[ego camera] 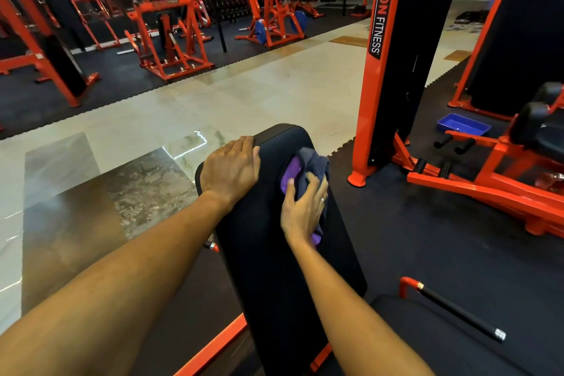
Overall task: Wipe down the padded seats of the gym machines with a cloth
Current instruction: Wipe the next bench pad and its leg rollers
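Observation:
A long black padded back pad (268, 253) of an orange-framed machine stretches away from me in the middle of the view. My left hand (230, 169) lies flat over its upper left edge, fingers curled around the rim. My right hand (303, 207) presses a purple and grey cloth (308, 165) against the pad's upper right part. The cloth bunches out beyond my fingertips. A second black padded seat (433, 342) lies at the lower right.
An orange upright post (378, 64) marked Hilton Fitness stands just right of the pad. A black handle bar (457, 311) juts over the lower seat. A blue tray (464, 123) sits on the rubber mat beside another orange machine (503, 168). Tiled walkway (152, 137) lies left.

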The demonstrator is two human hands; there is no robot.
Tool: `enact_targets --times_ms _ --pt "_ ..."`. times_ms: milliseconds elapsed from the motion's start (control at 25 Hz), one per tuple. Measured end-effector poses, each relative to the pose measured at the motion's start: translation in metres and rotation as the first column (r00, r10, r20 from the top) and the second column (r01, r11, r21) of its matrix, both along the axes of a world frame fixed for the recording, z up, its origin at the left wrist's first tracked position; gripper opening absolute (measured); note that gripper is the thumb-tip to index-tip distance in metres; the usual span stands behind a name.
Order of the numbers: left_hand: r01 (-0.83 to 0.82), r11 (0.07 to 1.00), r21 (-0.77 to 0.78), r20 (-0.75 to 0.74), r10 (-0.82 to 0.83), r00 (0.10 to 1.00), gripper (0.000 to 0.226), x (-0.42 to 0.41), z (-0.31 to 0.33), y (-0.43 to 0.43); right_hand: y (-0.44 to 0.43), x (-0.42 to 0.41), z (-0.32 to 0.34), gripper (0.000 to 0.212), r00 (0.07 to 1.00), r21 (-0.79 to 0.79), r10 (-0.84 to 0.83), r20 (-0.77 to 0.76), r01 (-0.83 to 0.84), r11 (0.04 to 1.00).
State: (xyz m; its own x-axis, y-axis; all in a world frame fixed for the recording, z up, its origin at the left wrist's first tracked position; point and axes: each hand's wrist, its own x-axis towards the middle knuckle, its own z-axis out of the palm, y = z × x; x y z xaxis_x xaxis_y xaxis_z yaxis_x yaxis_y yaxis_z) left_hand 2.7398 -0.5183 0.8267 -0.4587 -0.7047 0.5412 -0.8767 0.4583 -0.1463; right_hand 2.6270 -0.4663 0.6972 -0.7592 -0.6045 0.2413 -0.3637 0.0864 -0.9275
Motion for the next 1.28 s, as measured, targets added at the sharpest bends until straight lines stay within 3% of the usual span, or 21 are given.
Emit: enact_targets --times_ms 80,160,240,360,480,600,640,760,840,960,1080,1200,1280 --pt "0.008 1.0 0.026 -0.009 -0.007 1.0 0.033 -0.002 0.002 0.002 0.002 -0.023 -0.017 0.052 0.998 0.05 -0.03 0.059 0.027 0.998" --pt "0.009 0.999 0.036 -0.017 -0.008 1.0 0.032 -0.004 0.004 0.004 -0.017 -0.054 -0.004 0.048 0.968 0.092 -0.117 0.221 0.098 0.991" --pt "0.008 0.999 0.04 -0.019 -0.008 1.0 0.032 -0.004 0.005 0.003 -0.039 -0.068 0.023 0.045 0.947 0.132 -0.152 0.281 0.119 0.984" --pt "0.002 0.998 0.055 -0.008 -0.002 1.0 0.032 -0.003 0.005 0.002 -0.041 -0.031 0.044 0.048 0.967 0.067 -0.122 0.222 0.11 0.992" --pt "0.004 0.997 0.072 0.003 -0.004 1.0 0.032 -0.002 0.003 0.003 -0.001 0.033 0.009 0.054 0.995 -0.013 -0.002 0.103 0.003 1.0" --pt "0.017 0.997 0.069 -0.007 -0.017 1.0 0.032 -0.001 0.004 0.004 0.032 0.039 -0.039 0.055 0.988 0.041 0.13 -0.08 -0.127 0.991" --pt "0.017 0.998 0.066 -0.008 -0.017 1.0 0.032 -0.002 0.004 0.005 0.03 0.025 -0.045 0.053 0.994 0.068 0.102 -0.047 -0.099 0.993" --pt "0.015 0.998 0.06 -0.003 -0.015 1.0 0.035 -0.003 0.003 0.004 0.001 -0.03 -0.026 0.053 0.959 0.163 -0.092 0.268 0.05 0.985" --pt "0.02 0.999 0.049 0.011 -0.021 1.0 0.039 -0.001 0.003 0.002 -0.018 -0.043 0.005 0.053 0.931 0.173 -0.117 0.346 0.059 0.983" --pt "0.034 0.998 0.052 0.015 -0.035 0.999 0.04 -0.003 0.002 0.0 -0.018 0.012 0.03 0.052 0.976 0.05 -0.067 0.205 0.058 0.997" --pt "0.151 0.988 0.042 0.015 -0.152 0.988 0.042 0.005 -0.001 -0.004 0.023 0.082 0.007 0.054 0.998 -0.007 0.053 -0.016 -0.053 0.999" --pt "0.436 0.895 -0.095 0.273 -0.398 0.876 0.051 0.034 -0.007 -0.013 0.047 0.068 -0.032 0.057 0.955 0.071 0.193 -0.226 -0.182 0.981" --pt "0.567 0.818 -0.096 0.469 -0.465 0.751 0.056 0.048 -0.006 -0.017 0.036 0.034 -0.036 0.056 0.991 0.106 0.094 -0.097 -0.084 0.991"
